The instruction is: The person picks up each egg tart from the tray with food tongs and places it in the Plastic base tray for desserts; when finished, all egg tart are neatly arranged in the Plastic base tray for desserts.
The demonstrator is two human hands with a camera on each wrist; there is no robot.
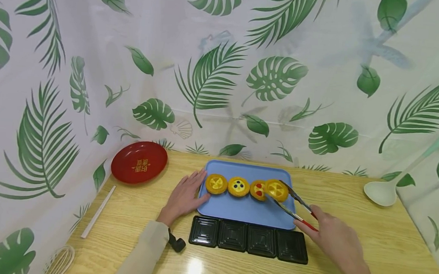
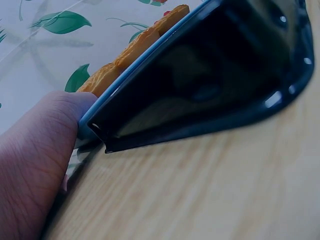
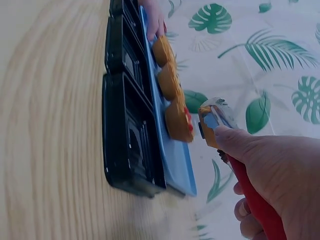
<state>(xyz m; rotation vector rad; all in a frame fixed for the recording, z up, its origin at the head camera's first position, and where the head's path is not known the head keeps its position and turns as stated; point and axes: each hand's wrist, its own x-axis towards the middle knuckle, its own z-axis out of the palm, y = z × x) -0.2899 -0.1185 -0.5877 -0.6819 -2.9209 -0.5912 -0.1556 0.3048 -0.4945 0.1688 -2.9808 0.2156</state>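
My right hand (image 1: 339,241) grips metal tongs (image 3: 252,202) with red handles. Between the tong tips is an egg tart (image 1: 276,190), raised off the blue tray (image 1: 237,210) at its right side. Three more tarts stand in a row on the tray: a plain yellow one (image 1: 216,184), one with dark berries (image 1: 238,186) and one with red pieces (image 1: 257,190), partly hidden by the lifted tart. Fingers extended, my left hand (image 1: 185,194) rests against the tray's left edge, its thumb on the rim.
Several black square dishes (image 1: 232,235) line the tray's near side. A red plate (image 1: 139,162) leans at the back left, with white chopsticks (image 1: 98,211) below it and a whisk (image 1: 59,261) at the front left. A pale ladle (image 1: 380,193) leans at the right.
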